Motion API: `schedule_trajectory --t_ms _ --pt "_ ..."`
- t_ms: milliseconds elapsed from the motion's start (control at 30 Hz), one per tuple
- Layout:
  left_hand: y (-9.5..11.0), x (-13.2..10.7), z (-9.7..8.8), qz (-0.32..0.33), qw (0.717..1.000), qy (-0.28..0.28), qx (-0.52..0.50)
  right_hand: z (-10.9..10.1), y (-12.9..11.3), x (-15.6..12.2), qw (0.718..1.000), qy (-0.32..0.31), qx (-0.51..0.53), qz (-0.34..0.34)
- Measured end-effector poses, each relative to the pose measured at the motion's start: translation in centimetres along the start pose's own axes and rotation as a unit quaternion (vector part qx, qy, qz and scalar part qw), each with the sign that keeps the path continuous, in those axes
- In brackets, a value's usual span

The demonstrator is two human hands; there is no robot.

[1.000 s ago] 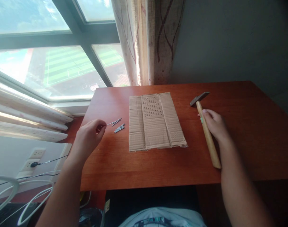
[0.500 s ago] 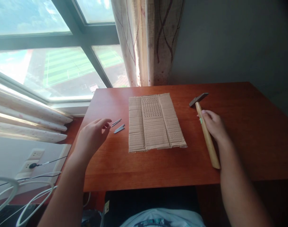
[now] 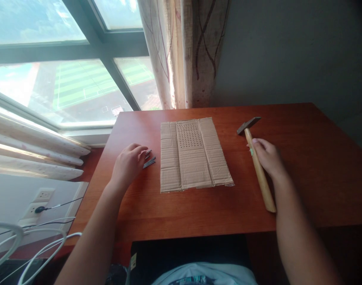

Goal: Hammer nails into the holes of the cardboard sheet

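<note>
My left hand (image 3: 128, 163) lies on the reddish wooden table (image 3: 199, 215), fingers stretched forward with their tips on a small heap of steel nails (image 3: 150, 161). Just right of the nails lies a flat sheet of brown cardboard (image 3: 195, 166) with a grid of small holes (image 3: 188, 138) in its far middle. My right hand (image 3: 266, 158) rests over the wooden handle of a hammer (image 3: 261, 178), fingers curled round it close to the dark metal head. The hammer lies flat on the table, to the right of the cardboard.
A large window (image 3: 65, 87) and a patterned curtain (image 3: 193, 51) stand behind the table; a grey wall is to the right. At lower left are a wall socket (image 3: 40, 196) with a plugged-in black cable, and white tubing (image 3: 26, 253).
A second ago my left hand pinched one nail above the table; it let go, opened, and has moved right and down onto the nail heap. The right hand and hammer stayed put.
</note>
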State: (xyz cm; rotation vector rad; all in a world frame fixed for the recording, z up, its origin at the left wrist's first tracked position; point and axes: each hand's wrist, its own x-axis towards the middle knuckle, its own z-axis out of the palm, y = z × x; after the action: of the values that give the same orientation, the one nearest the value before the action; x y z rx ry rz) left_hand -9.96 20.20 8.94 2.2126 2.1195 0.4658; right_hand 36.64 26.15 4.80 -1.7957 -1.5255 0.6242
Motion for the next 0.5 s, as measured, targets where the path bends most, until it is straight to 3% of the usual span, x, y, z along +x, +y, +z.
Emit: schedule_trajectory --t_ms 500 --pt "1.1 -2.5 -0.5 0.006 0.999 -0.050 -0.013 0.1 0.5 0.2 1.000 0.001 0.003 0.005"
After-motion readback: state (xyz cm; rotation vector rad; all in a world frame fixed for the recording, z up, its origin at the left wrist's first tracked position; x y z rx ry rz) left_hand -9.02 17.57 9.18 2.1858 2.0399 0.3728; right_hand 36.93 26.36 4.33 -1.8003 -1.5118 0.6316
